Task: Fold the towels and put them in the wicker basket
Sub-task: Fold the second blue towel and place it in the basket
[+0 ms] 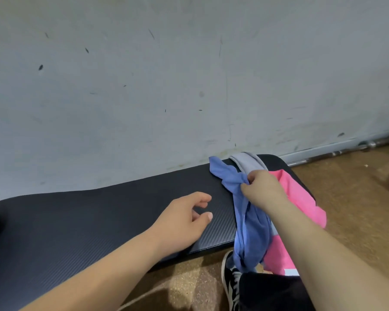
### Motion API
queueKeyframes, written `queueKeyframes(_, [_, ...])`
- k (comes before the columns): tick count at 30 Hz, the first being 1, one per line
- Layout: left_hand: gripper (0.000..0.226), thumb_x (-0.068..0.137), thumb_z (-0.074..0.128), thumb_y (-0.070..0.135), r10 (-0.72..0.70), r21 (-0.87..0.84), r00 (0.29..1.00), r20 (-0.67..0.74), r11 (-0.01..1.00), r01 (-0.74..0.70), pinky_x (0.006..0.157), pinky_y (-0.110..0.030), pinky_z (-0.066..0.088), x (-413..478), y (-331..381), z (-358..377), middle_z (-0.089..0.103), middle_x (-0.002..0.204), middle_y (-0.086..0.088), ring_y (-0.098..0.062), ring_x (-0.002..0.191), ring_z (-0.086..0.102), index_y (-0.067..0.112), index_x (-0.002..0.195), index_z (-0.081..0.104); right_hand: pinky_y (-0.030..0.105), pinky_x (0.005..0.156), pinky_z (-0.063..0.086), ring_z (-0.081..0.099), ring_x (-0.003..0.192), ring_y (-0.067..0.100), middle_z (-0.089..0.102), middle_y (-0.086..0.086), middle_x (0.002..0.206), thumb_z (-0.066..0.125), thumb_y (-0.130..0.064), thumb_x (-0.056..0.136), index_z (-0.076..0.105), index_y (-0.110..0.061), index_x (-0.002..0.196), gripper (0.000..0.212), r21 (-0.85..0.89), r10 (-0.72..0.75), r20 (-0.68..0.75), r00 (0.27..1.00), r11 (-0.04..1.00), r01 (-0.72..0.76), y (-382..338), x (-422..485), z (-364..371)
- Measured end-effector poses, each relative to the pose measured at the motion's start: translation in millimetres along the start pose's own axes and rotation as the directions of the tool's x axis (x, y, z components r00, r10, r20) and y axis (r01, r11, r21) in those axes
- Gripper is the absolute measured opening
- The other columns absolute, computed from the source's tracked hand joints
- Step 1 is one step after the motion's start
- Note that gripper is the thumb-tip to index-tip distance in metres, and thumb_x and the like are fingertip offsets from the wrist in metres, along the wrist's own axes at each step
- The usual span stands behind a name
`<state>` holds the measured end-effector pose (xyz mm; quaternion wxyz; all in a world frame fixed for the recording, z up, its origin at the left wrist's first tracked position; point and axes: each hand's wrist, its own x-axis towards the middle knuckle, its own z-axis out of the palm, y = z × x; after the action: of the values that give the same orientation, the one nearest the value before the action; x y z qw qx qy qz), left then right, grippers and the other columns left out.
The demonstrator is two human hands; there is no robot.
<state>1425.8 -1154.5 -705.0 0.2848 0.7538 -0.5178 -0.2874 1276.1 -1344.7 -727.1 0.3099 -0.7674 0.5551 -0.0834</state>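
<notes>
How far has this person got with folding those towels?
Barely started, by the look of it. Nothing looks folded: the blue towel is bunched, and the pink towel and grey towel lie loose at the end of the dark mat. In hand: the right hand pinches the blue towel, while the left hand hovers open over the mat. Left: folding all three. No wicker basket is in view.

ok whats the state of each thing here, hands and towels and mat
blue towel: bunched, pinched in the right hand, hanging over the mat's edge
pink towel: unfolded, lying on the mat's end
grey towel: crumpled, under the others
mat: flat
right hand: gripping
left hand: open, empty
</notes>
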Motion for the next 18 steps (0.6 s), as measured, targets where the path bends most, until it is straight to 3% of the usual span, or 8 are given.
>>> queueKeyframes(3, [0.040, 0.099, 0.062, 0.034, -0.010, -0.022, 0.998, -0.055, 1.000, 0.009, 0.082, -0.012, 0.047, -3, -5, -9, 0.062, 0.119, 0.025, 0.006, 0.082, 0.063, 0.037, 0.137, 0.056, 0.034, 0.055, 0.038, 0.048, 0.063, 0.025, 0.047, -0.001, 0.058, 0.058, -0.018, 0.092, 0.042, -0.017, 0.062, 0.034, 0.000, -0.157, -0.109, 0.982, 0.987, 0.158, -27, -9, -6])
queueKeyframes(5, [0.041, 0.098, 0.062, 0.031, -0.008, -0.038, 0.992, -0.124, 0.999, 0.003, 0.082, -0.011, 0.046, -4, -6, -19, 0.061, 0.118, 0.024, 0.010, 0.092, 0.061, 0.038, 0.137, 0.053, 0.038, 0.061, 0.042, 0.047, 0.063, 0.021, 0.047, -0.002, 0.059, 0.060, -0.021, 0.095, 0.045, -0.013, 0.065, 0.034, 0.077, -0.291, -0.135, 0.947, 0.950, 0.302, -47, -21, -3])
queueKeyframes(6, [0.045, 0.097, 0.063, 0.029, 0.012, -0.038, 0.985, -0.170, 0.999, -0.018, 0.083, -0.012, 0.046, -4, -6, -24, 0.059, 0.122, 0.024, 0.011, 0.099, 0.059, 0.041, 0.138, 0.050, 0.034, 0.061, 0.041, 0.045, 0.061, 0.016, 0.046, -0.003, 0.058, 0.060, -0.022, 0.096, 0.048, -0.008, 0.068, 0.033, 0.152, -0.340, -0.126, 0.932, 0.922, 0.357, -56, -29, -1])
queueKeyframes(9, [0.061, 0.093, 0.067, 0.023, 0.089, -0.020, 0.951, -0.295, 0.995, -0.099, 0.097, -0.022, 0.049, -1, -10, -43, 0.046, 0.139, 0.030, 0.010, 0.122, 0.050, 0.043, 0.144, 0.041, 0.024, 0.057, 0.034, 0.038, 0.056, 0.005, 0.041, -0.012, 0.055, 0.059, -0.021, 0.099, 0.048, -0.011, 0.068, 0.034, 0.370, -0.465, -0.071, 0.882, 0.809, 0.456, -77, -54, 5])
queueKeyframes(12, [0.074, 0.089, 0.071, 0.016, 0.132, -0.032, 0.956, -0.264, 0.989, -0.145, 0.114, -0.026, 0.040, -5, -12, -67, 0.045, 0.148, 0.024, 0.009, 0.136, 0.041, 0.037, 0.152, 0.038, 0.029, 0.060, 0.038, 0.042, 0.060, 0.004, 0.045, -0.012, 0.061, 0.057, -0.022, 0.101, 0.049, -0.015, 0.071, 0.032, 0.396, -0.625, 0.004, 0.781, 0.718, 0.573, -93, -72, 11])
queueKeyframes(15, [0.068, 0.085, 0.074, 0.014, 0.141, -0.030, 0.966, -0.215, 0.988, -0.150, 0.112, -0.025, 0.042, -19, -13, -89, 0.057, 0.139, 0.021, 0.006, 0.130, 0.051, 0.038, 0.144, 0.050, 0.039, 0.068, 0.046, 0.048, 0.064, 0.014, 0.053, 0.000, 0.067, 0.058, -0.023, 0.102, 0.054, -0.009, 0.078, 0.028, 0.361, -0.704, 0.077, 0.705, 0.679, 0.639, -105, -81, 14])
queueKeyframes(18, [0.038, 0.080, 0.079, 0.018, 0.175, 0.064, 0.956, -0.234, 0.984, -0.164, 0.096, -0.026, 0.050, -36, -19, -108, 0.066, 0.110, 0.020, -0.001, 0.110, 0.061, 0.038, 0.111, 0.068, 0.044, 0.076, 0.049, 0.058, 0.075, 0.020, 0.064, 0.002, 0.076, 0.059, -0.023, 0.101, 0.064, -0.017, 0.083, 0.020, 0.380, -0.725, 0.120, 0.678, 0.664, 0.643, -116, -88, 15])
